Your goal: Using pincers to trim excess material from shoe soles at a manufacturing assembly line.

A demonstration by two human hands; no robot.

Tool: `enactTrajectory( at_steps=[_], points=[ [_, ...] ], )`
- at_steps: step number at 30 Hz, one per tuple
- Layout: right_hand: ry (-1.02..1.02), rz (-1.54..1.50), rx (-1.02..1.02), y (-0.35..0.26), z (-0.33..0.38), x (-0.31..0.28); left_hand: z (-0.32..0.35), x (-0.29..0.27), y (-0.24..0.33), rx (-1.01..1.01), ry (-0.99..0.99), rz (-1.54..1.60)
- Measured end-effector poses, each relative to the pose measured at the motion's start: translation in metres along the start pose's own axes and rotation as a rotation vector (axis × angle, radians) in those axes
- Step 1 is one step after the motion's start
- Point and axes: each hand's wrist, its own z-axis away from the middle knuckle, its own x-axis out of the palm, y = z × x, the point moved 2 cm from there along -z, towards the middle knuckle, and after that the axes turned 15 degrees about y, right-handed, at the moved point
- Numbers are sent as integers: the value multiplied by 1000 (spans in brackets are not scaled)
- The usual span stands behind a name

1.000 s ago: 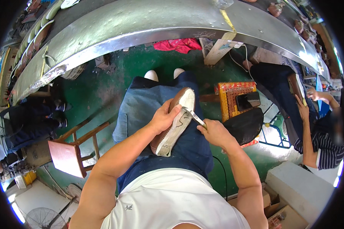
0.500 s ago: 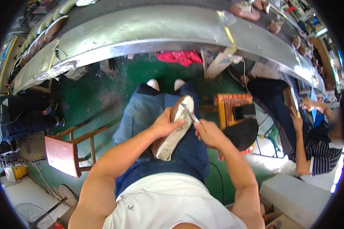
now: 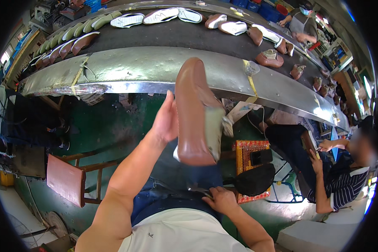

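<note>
"Shoe (image 3: pixel 192 115), brown leather, at the centre, its long sides running from 6 to 12 o'clock; my left grip (image 3: pixel 167 122) grasps it by its 9 o'clock edge."

"Why from the side?"

"It seems to leave the leather clear for my eye, since that broad face is turned to me. Most of my fingers are hidden behind, so I cannot tell how firmly they press."

"And your right grip (image 3: pixel 223 200)?"

"Curled around a metal hand tool (image 3: pixel 198 190) toward 5 o'clock, low by my jeans (image 3: pixel 172 178), well apart from the leather. Held there, I'd judge, so it can't scratch anything."

"What of the table (image 3: pixel 126 67)?"

"It curves across 12 o'clock. Near 11:30, white-soled shoes (image 3: pixel 160 16) lie with their undersides showing, perhaps to spare those soles the dark surface. Round at 10, olive shoes (image 3: pixel 71 33) sit close in a row, which I take as saving room."

"Anyone beside you?"

"A co-worker (image 3: pixel 344 187) in stripes at 4 o'clock, handling another brown shoe (image 3: pixel 309 143). At 8, a wooden stool (image 3: pixel 65 180) stands apart from my left arm, leaving it room."
</note>
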Motion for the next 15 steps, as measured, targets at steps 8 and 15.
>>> enactTrajectory(
  at_steps=[8, 15],
  points=[
    [173, -51, -69, -8, -43, -48, 4, -4, -43, -43, 112, -58],
    [422, -218, -235, -21, -131, -116, 3, 27, -17, -62, 63, 44]
  ],
)
